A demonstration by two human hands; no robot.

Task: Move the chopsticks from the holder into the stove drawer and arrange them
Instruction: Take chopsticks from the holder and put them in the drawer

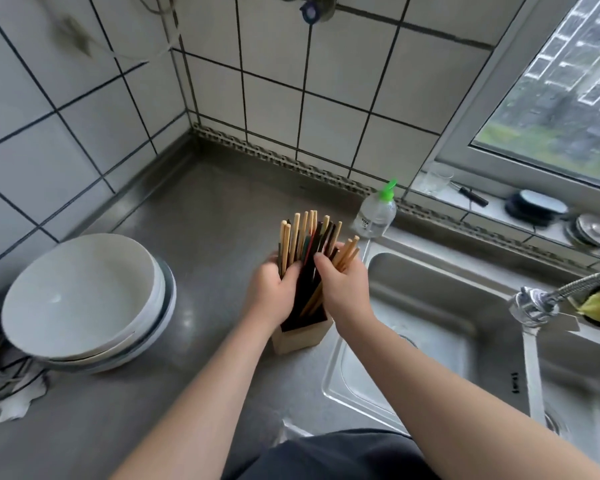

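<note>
Head view shows both hands on the chopsticks (pixel 303 233), which stand fanned in the wooden holder (pixel 300 341) on the steel counter (pixel 205 220), just beside the sink (pixel 430 306); none is out yet, and I can see no stove drawer from here. Left hand (pixel 272 289) curls its fingers round the pale bundle on its side; right hand (pixel 343 285) wraps the leaning pale sticks and some dark ones; I judge the two grips are meant to gather the fan into one bunch that lifts out together. Nothing pins the holder down, so a tight pull may drag it up; stacked bowls (pixel 84 296) sit well apart to the left, and a soap bottle (pixel 376 213) stands near behind.
</note>
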